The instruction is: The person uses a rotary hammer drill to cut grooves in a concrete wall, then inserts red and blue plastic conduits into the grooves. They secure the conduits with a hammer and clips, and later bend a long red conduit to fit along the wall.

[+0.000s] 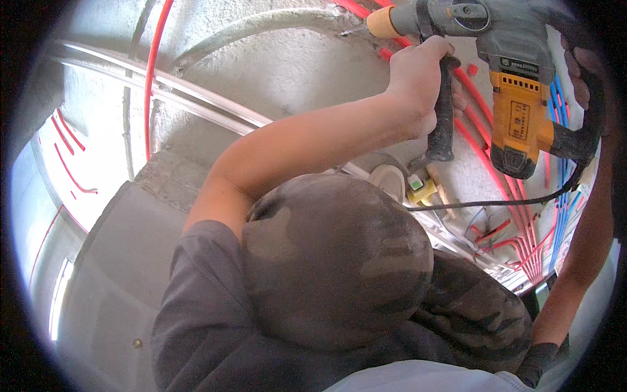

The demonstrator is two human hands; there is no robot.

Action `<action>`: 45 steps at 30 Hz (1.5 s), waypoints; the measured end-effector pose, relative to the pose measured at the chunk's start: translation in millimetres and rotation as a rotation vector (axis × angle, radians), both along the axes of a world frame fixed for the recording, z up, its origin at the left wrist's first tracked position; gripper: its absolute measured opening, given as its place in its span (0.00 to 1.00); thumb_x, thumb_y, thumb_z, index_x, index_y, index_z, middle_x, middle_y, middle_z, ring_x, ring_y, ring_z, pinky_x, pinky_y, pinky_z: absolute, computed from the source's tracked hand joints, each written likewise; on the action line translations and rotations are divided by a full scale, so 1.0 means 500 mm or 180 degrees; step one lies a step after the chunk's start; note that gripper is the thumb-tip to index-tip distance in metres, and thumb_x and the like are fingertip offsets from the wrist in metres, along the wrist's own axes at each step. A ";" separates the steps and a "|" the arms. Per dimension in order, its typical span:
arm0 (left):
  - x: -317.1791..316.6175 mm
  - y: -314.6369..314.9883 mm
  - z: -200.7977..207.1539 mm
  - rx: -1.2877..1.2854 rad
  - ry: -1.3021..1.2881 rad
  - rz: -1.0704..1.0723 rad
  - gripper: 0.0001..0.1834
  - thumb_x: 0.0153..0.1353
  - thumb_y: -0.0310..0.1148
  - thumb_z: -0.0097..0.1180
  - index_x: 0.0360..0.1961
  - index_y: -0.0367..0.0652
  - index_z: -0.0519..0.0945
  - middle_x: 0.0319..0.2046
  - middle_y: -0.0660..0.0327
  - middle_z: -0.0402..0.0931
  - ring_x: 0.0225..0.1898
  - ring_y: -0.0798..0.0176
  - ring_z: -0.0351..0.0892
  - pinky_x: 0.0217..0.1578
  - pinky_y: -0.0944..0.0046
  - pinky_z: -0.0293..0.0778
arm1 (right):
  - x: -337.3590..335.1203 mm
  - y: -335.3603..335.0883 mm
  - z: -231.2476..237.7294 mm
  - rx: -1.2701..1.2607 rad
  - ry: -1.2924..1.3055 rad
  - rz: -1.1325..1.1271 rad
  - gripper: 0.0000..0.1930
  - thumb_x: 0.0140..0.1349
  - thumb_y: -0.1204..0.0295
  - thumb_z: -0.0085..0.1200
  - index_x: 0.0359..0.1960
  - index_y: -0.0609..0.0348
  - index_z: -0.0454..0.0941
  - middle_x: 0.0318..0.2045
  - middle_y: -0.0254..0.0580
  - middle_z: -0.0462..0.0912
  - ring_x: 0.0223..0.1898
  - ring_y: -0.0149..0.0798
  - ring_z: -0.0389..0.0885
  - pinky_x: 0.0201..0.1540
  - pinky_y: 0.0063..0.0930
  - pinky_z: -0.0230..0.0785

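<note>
I hold an orange-and-grey rotary hammer drill (519, 108) with both hands at the upper right. My left hand (421, 72) is closed around its black side handle (444, 121), thumb near the drill's collar. At the far right edge my right hand (580, 75) is wrapped about the rear grip, partly lost in shadow. The thin metal bit (353, 31) points left from the tan chuck (382, 23). Its tip is at the rough grey concrete surface (281, 78); whether it touches I cannot tell. A black cord (483, 204) trails from the drill's handle toward my knee.
My camouflage-clad knee (339, 261) fills the middle. Red conduits (516, 222) and blue pipes (560, 222) run along the right. A pale double rail (189, 91) crosses the left side, beside a red conduit (153, 72). A yellow object with a green patch (421, 189) lies beyond my knee.
</note>
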State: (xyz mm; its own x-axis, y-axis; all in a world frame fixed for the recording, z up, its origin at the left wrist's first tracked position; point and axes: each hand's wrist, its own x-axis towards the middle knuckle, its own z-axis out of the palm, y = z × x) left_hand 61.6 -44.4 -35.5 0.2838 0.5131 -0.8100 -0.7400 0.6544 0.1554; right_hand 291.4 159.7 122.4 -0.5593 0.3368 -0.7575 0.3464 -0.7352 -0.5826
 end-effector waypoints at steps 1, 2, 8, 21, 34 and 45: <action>0.001 0.003 -0.001 -0.0054 -0.0018 0.0011 0.16 0.65 0.46 0.58 0.39 0.43 0.78 0.27 0.53 0.78 0.27 0.50 0.81 0.33 0.45 0.79 | -0.001 0.008 -0.001 -0.0037 -0.0041 0.0037 0.14 0.70 0.72 0.57 0.52 0.67 0.75 0.35 0.47 0.78 0.29 0.43 0.78 0.30 0.36 0.72; 0.001 0.005 -0.002 -0.0107 -0.0037 0.0020 0.16 0.65 0.46 0.58 0.39 0.43 0.78 0.27 0.53 0.78 0.27 0.50 0.81 0.33 0.44 0.79 | -0.004 0.013 -0.002 -0.0075 -0.0082 0.0070 0.14 0.70 0.72 0.57 0.53 0.67 0.75 0.36 0.46 0.78 0.28 0.42 0.78 0.30 0.36 0.72; 0.007 0.011 -0.011 -0.0121 -0.0050 0.0134 0.16 0.65 0.46 0.58 0.37 0.42 0.79 0.26 0.53 0.78 0.26 0.49 0.81 0.34 0.44 0.79 | 0.002 0.044 -0.020 0.0037 -0.0313 0.0110 0.11 0.70 0.72 0.58 0.50 0.63 0.76 0.33 0.44 0.77 0.27 0.42 0.76 0.29 0.36 0.69; -0.028 0.020 -0.031 -0.0030 0.0228 0.0227 0.15 0.65 0.43 0.58 0.40 0.41 0.77 0.25 0.53 0.77 0.23 0.51 0.80 0.29 0.46 0.79 | -0.056 0.023 -0.025 0.0047 -0.0432 -0.0001 0.12 0.66 0.72 0.59 0.48 0.64 0.79 0.32 0.47 0.81 0.26 0.44 0.78 0.31 0.38 0.73; -0.074 -0.095 0.075 0.0041 0.0366 -0.0140 0.14 0.64 0.38 0.65 0.43 0.43 0.77 0.24 0.61 0.74 0.20 0.63 0.74 0.22 0.59 0.72 | 0.145 -0.223 -0.062 0.1074 -0.1201 -0.0765 0.26 0.56 0.61 0.65 0.55 0.60 0.80 0.35 0.38 0.83 0.32 0.30 0.82 0.35 0.24 0.78; -0.345 -0.216 0.021 -0.1113 0.1723 -0.1667 0.18 0.65 0.41 0.65 0.46 0.41 0.74 0.32 0.56 0.74 0.24 0.59 0.76 0.23 0.54 0.73 | -0.118 -0.605 -0.423 -0.0458 -0.0759 -0.1502 0.13 0.67 0.65 0.64 0.44 0.62 0.83 0.35 0.43 0.87 0.35 0.42 0.88 0.39 0.41 0.81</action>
State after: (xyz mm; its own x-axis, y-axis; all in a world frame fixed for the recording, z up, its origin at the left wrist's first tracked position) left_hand -111.1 -152.4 -24.7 -0.0588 0.1163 -0.9915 -0.2074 0.9701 0.1261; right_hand 232.4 -142.8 -89.2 -0.1797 0.3931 -0.9017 0.0699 -0.9092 -0.4103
